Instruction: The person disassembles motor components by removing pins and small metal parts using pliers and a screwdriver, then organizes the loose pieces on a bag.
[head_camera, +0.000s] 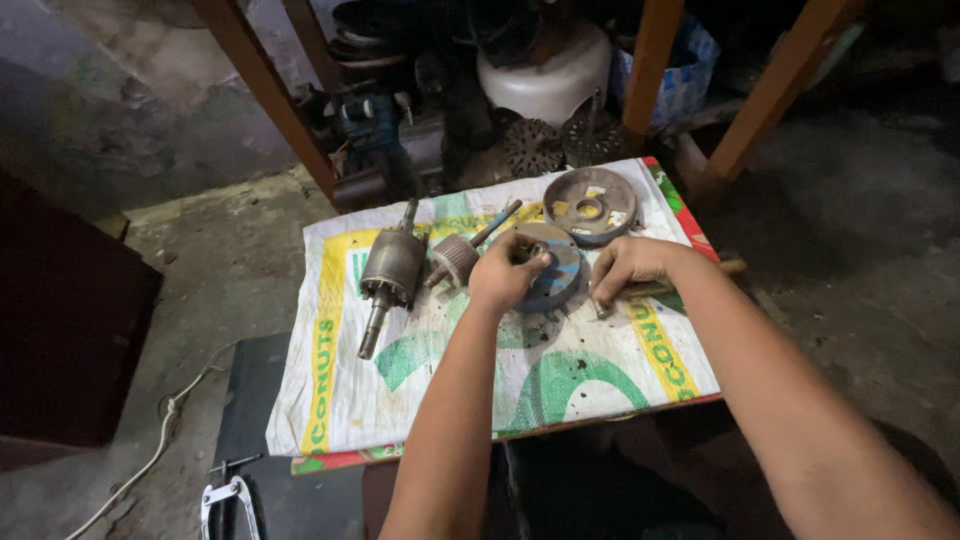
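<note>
On the woven sack (560, 375) spread on the floor, the left hand (507, 272) has its fingers closed on the blue-grey motor end cover (560, 270), the right hand (625, 268) grips a wooden-handled tool (665, 288), while the rotor (388, 272) and second cover (590, 205) lie apart, already stripped out.

Bare room is left on the printed sack (560, 385) nearer than the rotor (388, 275); beyond it, passage is blocked by wooden legs (270, 90).

Dull grimy metal rotor (388, 272) and round cover (590, 205) on woven plastic sack (560, 385), rough concrete floor (215, 265).
</note>
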